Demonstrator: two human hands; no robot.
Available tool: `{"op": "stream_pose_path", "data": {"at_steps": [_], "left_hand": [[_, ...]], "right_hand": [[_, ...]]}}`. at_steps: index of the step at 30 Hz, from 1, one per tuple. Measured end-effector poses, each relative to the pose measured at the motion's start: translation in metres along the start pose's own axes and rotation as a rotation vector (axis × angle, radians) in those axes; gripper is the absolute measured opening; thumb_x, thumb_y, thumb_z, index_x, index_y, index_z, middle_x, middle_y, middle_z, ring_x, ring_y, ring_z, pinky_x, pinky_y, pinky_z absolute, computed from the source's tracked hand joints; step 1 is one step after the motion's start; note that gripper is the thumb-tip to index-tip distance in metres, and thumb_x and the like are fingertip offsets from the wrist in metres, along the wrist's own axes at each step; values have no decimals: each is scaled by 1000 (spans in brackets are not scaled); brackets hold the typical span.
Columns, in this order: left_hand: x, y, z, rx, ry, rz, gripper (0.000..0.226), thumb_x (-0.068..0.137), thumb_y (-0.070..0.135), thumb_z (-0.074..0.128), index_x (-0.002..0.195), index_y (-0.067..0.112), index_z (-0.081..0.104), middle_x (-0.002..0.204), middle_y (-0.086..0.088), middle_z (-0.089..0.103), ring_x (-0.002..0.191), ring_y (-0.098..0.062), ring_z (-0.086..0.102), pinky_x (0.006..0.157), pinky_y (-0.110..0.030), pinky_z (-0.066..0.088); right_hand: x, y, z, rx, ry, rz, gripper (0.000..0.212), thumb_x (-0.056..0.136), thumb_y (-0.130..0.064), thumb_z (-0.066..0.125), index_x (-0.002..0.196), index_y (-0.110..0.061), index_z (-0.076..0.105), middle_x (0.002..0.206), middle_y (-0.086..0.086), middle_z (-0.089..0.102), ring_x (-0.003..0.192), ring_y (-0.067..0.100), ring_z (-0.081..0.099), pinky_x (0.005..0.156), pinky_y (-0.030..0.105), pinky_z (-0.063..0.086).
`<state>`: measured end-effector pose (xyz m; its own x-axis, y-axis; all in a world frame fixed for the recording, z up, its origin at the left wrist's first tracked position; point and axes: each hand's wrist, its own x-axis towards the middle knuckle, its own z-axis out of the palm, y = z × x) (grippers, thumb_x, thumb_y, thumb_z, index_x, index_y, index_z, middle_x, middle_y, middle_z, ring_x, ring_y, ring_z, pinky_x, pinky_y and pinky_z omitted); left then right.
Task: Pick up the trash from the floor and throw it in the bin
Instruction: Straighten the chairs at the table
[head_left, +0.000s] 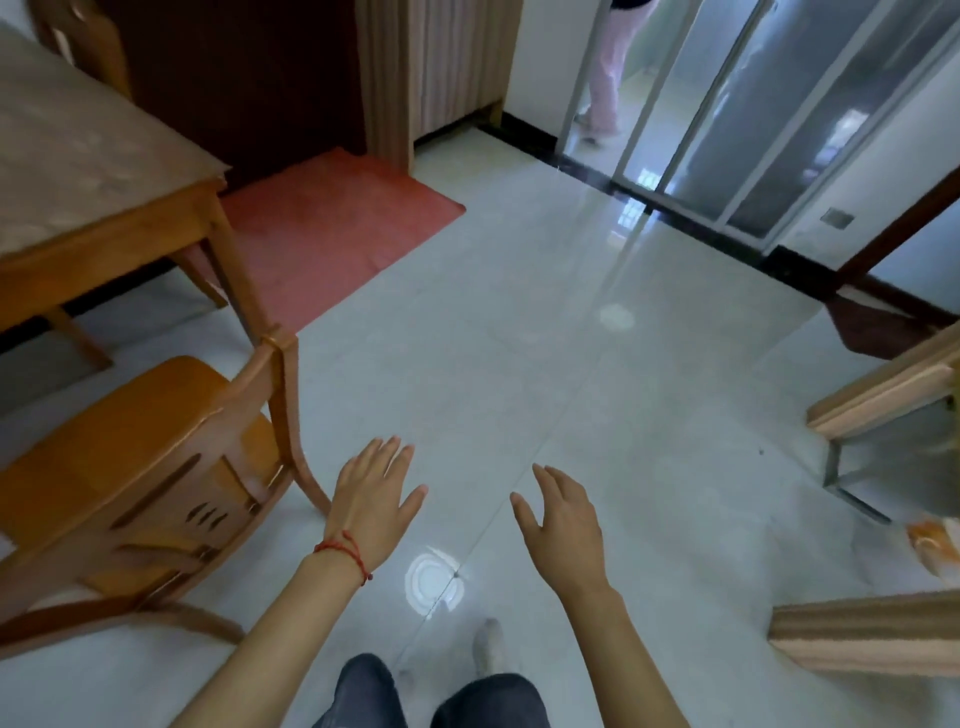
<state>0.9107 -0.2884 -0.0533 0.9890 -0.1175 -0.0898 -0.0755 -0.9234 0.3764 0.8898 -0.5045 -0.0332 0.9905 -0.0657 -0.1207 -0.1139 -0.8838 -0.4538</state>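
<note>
In the lower middle of the head view, I see both hands held out over the pale tiled floor (519, 322). The left hand (375, 496) has its fingers straight and slightly spread, holding nothing and touching nothing; a red string bracelet (345, 552) circles its wrist. The right hand (558, 517) is likewise unclenched, fingers loosely extended with the thumb apart, and empty. I cannot make out any trash or a bin in this view, so I cannot tell where it lies or which way it points. At the left edge stands a wooden chair (140, 467), partly cut off, with a wooden table (98, 171) in the upper left. A red mat (332, 228) lies above the chair. At the top right, sliding glass doors (737, 119) blur what is behind them.
</note>
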Motion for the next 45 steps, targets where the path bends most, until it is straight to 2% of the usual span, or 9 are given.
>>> {"op": "stream_pose_path", "data": {"at_steps": [11, 20, 24, 27, 31, 34, 36, 39, 45], "left_hand": [[7, -20, -15, -56, 244, -519, 56, 92, 42, 41, 139, 13, 30, 150, -6, 31, 140, -21, 20, 114, -35, 16], [-50, -13, -24, -88, 406, -922, 55, 91, 34, 48, 137, 8, 34, 147, -12, 34, 138, -27, 24, 114, -39, 19], [-78, -19, -29, -140, 506, -1065, 53, 89, 31, 51, 133, 4, 39, 143, -16, 40, 135, -30, 30, 112, -41, 24], [-87, -27, -36, -235, 654, -1151, 52, 88, 27, 54, 131, 1, 40, 134, -21, 48, 128, -35, 39, 106, -43, 30], [-85, -45, -52, -405, 941, -1186, 31, 89, 20, 54, 113, -1, 54, 107, -25, 64, 101, -39, 57, 80, -30, 36], [-82, -64, -61, -617, 1043, -1277, 36, 92, 30, 48, 116, 3, 51, 110, -18, 63, 105, -34, 55, 81, -30, 32], [-81, -78, -66, -765, 1094, -1344, 37, 92, 36, 46, 112, 6, 54, 104, -11, 62, 106, -33, 54, 86, -32, 34], [-80, -100, -76, -1041, 1168, -1351, 34, 89, 43, 47, 99, 13, 59, 101, -8, 63, 106, -32, 56, 99, -48, 43], [-82, -133, -82, -954, 1197, -1455, 37, 81, 39, 63, 84, 2, 63, 84, -11, 65, 86, -29, 60, 82, -34, 46]], "right_hand": [[117, -59, 7, -44, -260, -512, 52, 93, -41, 43, 138, -15, 37, 143, 6, 42, 133, 20, 33, 108, 32, 29], [141, -110, 41, -42, -464, -833, 53, 93, -43, 43, 137, -16, 37, 143, 7, 42, 133, 22, 35, 108, 33, 30], [131, -141, 56, 35, -499, -900, 43, 92, -39, 47, 127, -15, 47, 131, 7, 54, 123, 23, 45, 93, 28, 37], [120, -166, 66, 148, -564, -879, 37, 91, -39, 49, 120, -15, 52, 110, 4, 60, 104, 19, 54, 79, 23, 35], [110, -193, 75, 313, -617, -775, 31, 90, -39, 50, 111, -18, 58, 85, -13, 50, 70, 1, 49, 58, 2, 36], [107, -211, 82, 424, -673, -614, 34, 90, -38, 50, 113, -14, 59, 88, -10, 60, 80, 3, 52, 67, 6, 40], [106, -224, 88, 448, -718, -506, 40, 90, -41, 48, 117, -13, 57, 103, -1, 65, 97, 14, 58, 81, 20, 41], [103, -242, 96, 494, -721, -416, 47, 89, -47, 48, 116, -9, 58, 107, 5, 68, 102, 22, 61, 84, 30, 45], [94, -268, 116, 515, -636, -319, 44, 86, -46, 54, 100, -5, 64, 95, 10, 69, 89, 25, 63, 77, 30, 45]]}}
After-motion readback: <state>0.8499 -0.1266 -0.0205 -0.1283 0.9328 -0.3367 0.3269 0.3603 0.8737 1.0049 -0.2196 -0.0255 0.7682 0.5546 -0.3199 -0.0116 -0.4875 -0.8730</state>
